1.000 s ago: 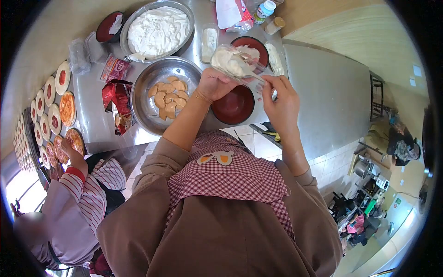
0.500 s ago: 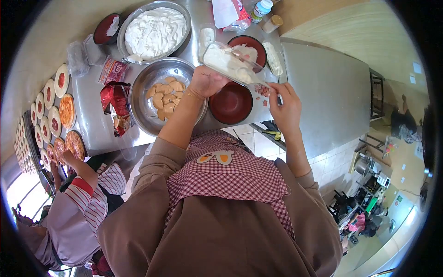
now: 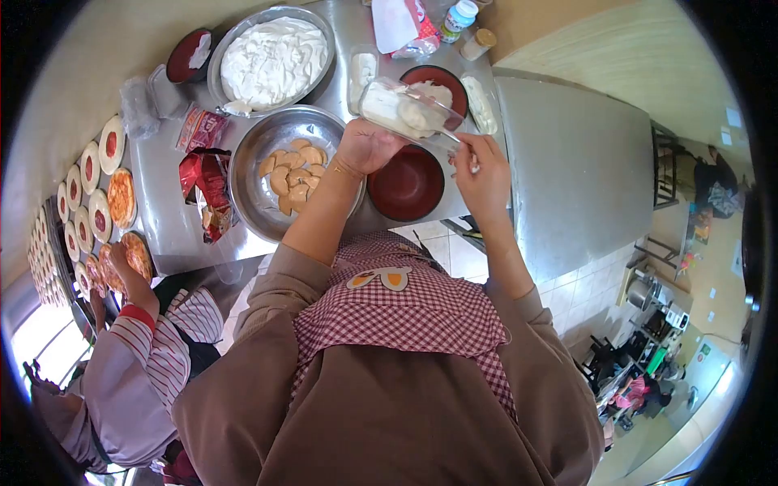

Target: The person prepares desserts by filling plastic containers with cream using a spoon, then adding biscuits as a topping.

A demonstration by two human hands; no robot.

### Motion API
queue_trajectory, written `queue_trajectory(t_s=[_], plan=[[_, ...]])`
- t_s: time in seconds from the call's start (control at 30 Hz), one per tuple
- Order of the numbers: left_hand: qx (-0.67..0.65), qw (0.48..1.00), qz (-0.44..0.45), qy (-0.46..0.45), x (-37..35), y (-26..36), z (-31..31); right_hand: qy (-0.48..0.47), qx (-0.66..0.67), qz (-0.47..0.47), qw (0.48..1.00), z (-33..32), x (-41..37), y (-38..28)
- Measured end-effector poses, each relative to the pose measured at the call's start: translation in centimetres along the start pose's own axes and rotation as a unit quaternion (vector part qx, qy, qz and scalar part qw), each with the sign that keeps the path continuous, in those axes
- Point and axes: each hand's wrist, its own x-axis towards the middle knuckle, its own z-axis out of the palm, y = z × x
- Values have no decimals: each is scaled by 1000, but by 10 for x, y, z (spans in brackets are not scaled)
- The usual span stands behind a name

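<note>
While the left hand (image 3: pixel 370 146) is supporting the clear container (image 3: pixel 397 109) of white cream above the table, the right hand (image 3: pixel 485 174) is pinching what looks like a utensil handle, its fingers closing together near the red bowl (image 3: pixel 405 183).

Tub (image 3: pixel 409 133): clear, rectangular, holding white cream (image 3: pixel 415 116), raised in left hand (image 3: pixel 369 146). Utensil (image 3: pixel 452 136): slim, slanting from tub into right hand (image 3: pixel 485 174).
</note>
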Motion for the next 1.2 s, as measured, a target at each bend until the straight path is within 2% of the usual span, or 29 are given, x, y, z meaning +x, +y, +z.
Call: queue_trajectory(t_s=[0.07,0.17,0.23,0.27,0.3,0.33,0.37,0.4,0.43,0.5,0.7,0.9,1.03,1.13,1.2], plan=[[-2,1000,15,5,-4,5,-6,4,-40,0,999,-5,-3,4],[2,999,41,2,-8,11,-14,-14,-8,23,1000,-13,-3,-5],[-26,1000,12,-12,-11,16,-17,-7,-52,-61,997,-15,1,-4],[-45,998,49,2,-12,10,-26,-19,-21,-32,999,-12,1,1],[-70,996,36,30,-15,6,-41,-41,14,-8,999,-8,0,5],[-80,995,48,46,-20,13,-26,-83,129,73,985,-5,-1,4],[-91,993,72,25,-18,12,-28,-121,203,93,967,0,1,12],[-99,992,74,-6,-15,11,-32,-119,115,16,986,1,7,5],[-133,989,63,-15,-16,11,-38,-125,122,5,985,3,8,-9],[-83,996,38,10,-27,24,-17,-135,138,40,980,7,8,-12],[-104,989,101,21,-57,57,7,-169,99,-34,980,23,21,-30],[-106,987,118,17,-69,69,-6,-187,160,37,969,36,30,-53],[-100,988,120,15,-73,78,-4,-174,199,37,964,44,31,-54],[-88,985,146,31,-73,80,1,-167,173,6,971,42,31,-62],[-95,984,145,35,-71,77,-6,-169,179,20,969,41,32,-60]])
